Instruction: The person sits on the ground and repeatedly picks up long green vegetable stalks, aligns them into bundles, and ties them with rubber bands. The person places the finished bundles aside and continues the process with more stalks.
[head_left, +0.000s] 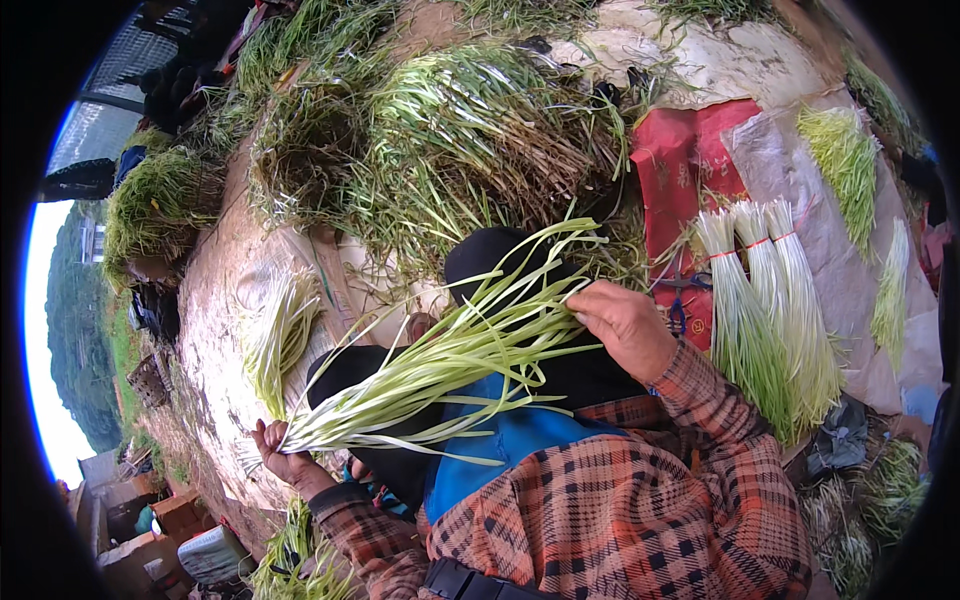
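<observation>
My left hand (283, 456) grips the white stem ends of a loose bundle of pale yellow-green garlic chives (442, 360). The bundle lies across my lap and fans out towards the upper right. At its leafy end, my right hand (622, 322) pinches some leaf tips between thumb and fingers. A smaller loose bunch of pale chives (283, 330) lies on the sheet just beyond my left hand. To the right of my right hand, several white-stemmed bundles (772, 315) lie side by side, bound with red ties. Blue-handled scissors (679, 311) rest beside them on red sacking.
Ahead is a large heap of uncut green plants with brown roots (495, 127). A red printed sack (690, 157) and a pale woven sheet (802, 172) cover the ground at right, with loose chives (844, 169) on it. Cardboard boxes (180, 514) stand at lower left.
</observation>
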